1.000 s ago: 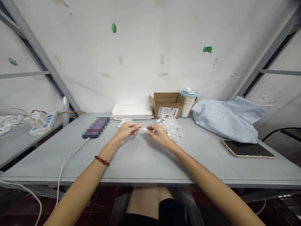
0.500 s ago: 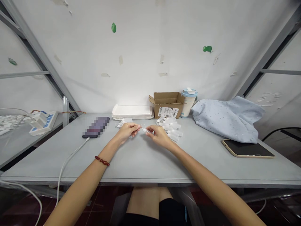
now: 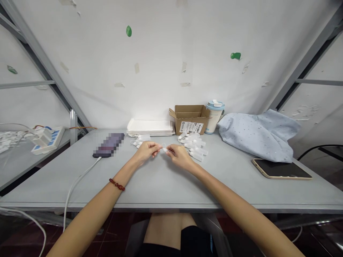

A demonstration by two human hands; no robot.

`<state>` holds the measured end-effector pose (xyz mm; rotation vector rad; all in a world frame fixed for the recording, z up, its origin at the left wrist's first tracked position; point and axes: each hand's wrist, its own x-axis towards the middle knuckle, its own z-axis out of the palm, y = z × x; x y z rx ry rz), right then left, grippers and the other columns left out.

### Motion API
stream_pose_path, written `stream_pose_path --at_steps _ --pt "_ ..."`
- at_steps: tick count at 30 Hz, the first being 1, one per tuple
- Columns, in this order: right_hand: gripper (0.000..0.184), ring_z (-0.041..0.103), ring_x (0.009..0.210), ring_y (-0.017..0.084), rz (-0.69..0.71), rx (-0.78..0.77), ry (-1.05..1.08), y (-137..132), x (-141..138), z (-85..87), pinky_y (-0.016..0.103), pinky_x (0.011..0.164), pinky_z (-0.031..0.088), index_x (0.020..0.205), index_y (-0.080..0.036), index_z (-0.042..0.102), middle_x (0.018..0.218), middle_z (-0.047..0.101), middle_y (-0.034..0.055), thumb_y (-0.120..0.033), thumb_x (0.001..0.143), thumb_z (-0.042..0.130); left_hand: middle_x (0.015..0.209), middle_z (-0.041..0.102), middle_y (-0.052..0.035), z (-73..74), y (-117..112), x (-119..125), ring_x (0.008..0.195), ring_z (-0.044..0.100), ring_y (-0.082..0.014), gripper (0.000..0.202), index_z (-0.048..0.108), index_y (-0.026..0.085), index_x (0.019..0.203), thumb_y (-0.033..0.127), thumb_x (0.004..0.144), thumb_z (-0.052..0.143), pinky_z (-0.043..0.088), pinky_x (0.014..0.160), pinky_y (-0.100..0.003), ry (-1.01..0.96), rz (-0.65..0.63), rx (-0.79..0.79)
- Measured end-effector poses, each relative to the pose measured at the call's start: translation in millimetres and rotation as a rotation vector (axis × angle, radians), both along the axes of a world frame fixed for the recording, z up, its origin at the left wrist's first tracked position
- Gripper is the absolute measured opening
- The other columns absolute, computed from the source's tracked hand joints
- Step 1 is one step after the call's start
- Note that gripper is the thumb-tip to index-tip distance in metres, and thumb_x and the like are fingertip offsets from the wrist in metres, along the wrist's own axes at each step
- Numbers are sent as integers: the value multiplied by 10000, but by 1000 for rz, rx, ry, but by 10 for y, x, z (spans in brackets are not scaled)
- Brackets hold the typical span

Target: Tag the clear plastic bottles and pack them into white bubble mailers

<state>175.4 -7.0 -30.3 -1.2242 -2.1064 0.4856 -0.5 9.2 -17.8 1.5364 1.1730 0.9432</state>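
Just above the middle of the table, a small white piece with a thin white cord loop (image 3: 164, 149) spans the gap between my fingertips. My left hand (image 3: 147, 152), with a red bead bracelet on its wrist, pinches the cord on the left side. Thumb and fingers of my right hand (image 3: 181, 156) are closed on the small white piece from the right; my fingers partly hide it. Beyond my right hand lies a pile of white, partly translucent tubes with cords (image 3: 197, 144). A smaller bunch of similar white pieces (image 3: 144, 137) rests behind my left hand.
A stack of white trays or sheets (image 3: 151, 127), an open cardboard box (image 3: 191, 123) and a blue-lidded cup (image 3: 213, 117) stand along the wall. Pale blue cloth (image 3: 257, 134) overlaps a phone (image 3: 282, 169) at right. Another phone (image 3: 108, 145) with a white cable lies left.
My fingertips have drawn slightly closer together around the small white piece. The cord loop now stands up smaller between them. The view has shifted slightly.
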Motion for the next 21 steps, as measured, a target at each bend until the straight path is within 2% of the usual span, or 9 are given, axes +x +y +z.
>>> stream_pose_path --at_steps 5,21 --pt "78 485 655 114 -24 5 3 -17 -27 -39 229 633 341 815 -136 617 741 609 30 -135 823 540 461 469 28 -43 11 0 422 400 -71 321 574 139 580 432 681 660 332 444 -223 30 -4 22" --pt "93 488 653 113 -21 -23 31 -25 -29 -51 229 631 346 776 -147 609 722 600 15 -132 815 525 453 482 23 -22 -3 14 412 408 -74 318 568 139 570 425 678 653 328 451 -225 38 -34 8"
